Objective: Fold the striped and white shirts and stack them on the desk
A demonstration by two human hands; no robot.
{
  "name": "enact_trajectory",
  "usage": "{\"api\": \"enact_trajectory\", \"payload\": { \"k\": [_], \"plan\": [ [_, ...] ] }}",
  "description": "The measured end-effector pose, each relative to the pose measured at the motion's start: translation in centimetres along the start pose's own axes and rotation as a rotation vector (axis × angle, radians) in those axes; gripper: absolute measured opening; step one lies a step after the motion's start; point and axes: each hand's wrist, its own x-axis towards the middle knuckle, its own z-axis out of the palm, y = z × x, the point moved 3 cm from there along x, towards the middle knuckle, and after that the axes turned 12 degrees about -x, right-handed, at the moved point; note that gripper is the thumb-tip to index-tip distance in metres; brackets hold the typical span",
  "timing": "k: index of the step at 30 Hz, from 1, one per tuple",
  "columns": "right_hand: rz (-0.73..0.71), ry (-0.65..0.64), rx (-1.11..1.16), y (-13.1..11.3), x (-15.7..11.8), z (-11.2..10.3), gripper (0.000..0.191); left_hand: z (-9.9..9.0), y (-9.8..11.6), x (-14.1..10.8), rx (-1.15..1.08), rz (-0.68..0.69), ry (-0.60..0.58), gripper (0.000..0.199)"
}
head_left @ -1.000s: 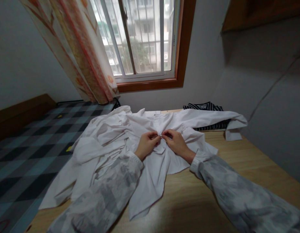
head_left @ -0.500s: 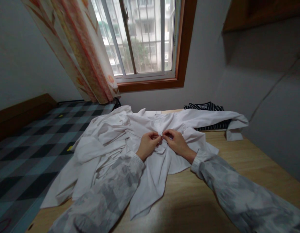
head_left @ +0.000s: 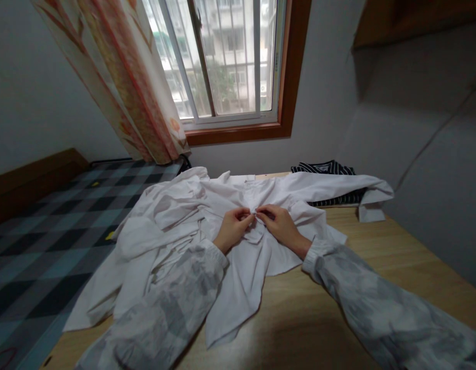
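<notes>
A white button-up shirt [head_left: 241,288] lies spread over the wooden table, one sleeve stretched out to the right. At the middle of its front, my left hand [head_left: 236,226] pinches the cloth between thumb and fingers. My right hand [head_left: 279,225] pinches the same spot from the other side, the fingertips of both hands almost touching. Whatever small part of the placket sits between the fingertips is hidden. More white cloth [head_left: 157,241] lies crumpled in a heap left of my hands; where it parts from the shirt I cannot tell.
The wooden table [head_left: 323,318] runs toward me and to the right. Folded black-and-white striped clothing [head_left: 326,167] lies at the back right, partly under the sleeve. A bed with a checked sheet [head_left: 60,221] adjoins on the left. Behind are a curtain [head_left: 133,92] and a window [head_left: 230,67].
Both hands stay at the same place on the shirt front, with only a slight shift of the fingers. The shirt and the heap look unchanged.
</notes>
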Motion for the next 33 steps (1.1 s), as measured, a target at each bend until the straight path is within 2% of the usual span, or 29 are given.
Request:
{"api": "enact_trajectory", "payload": {
  "k": [5, 14, 18, 23, 29, 33],
  "plan": [
    [-0.026, 0.005, -0.060, 0.24, -0.10, -0.13, 0.012, 0.29, 0.17, -0.15, -0.008, 0.018, -0.023, 0.047],
    [0.010, 0.046, -0.090, 0.10, -0.04, -0.32, 0.007, 0.14, 0.26, -0.37, 0.074, 0.118, 0.041, 0.044],
    [0.006, 0.040, -0.089, 0.13, -0.01, -0.33, 0.010, 0.35, 0.26, -0.56, 0.113, 0.106, -0.014, 0.038],
    [-0.013, 0.023, -0.107, 0.44, 0.06, -0.22, 0.008, 0.35, 0.04, -0.60, 0.118, 0.099, -0.003, 0.043],
    [-0.002, -0.007, -0.095, 0.52, 0.21, -0.09, 0.010, 0.07, 0.71, -0.98, 0.379, 0.185, 0.030, 0.032],
    [-0.069, 0.000, -0.189, -0.12, -0.05, -0.02, 0.010, -0.24, 0.93, -0.99, 0.490, 0.234, 0.060, 0.024]
  ]
}}
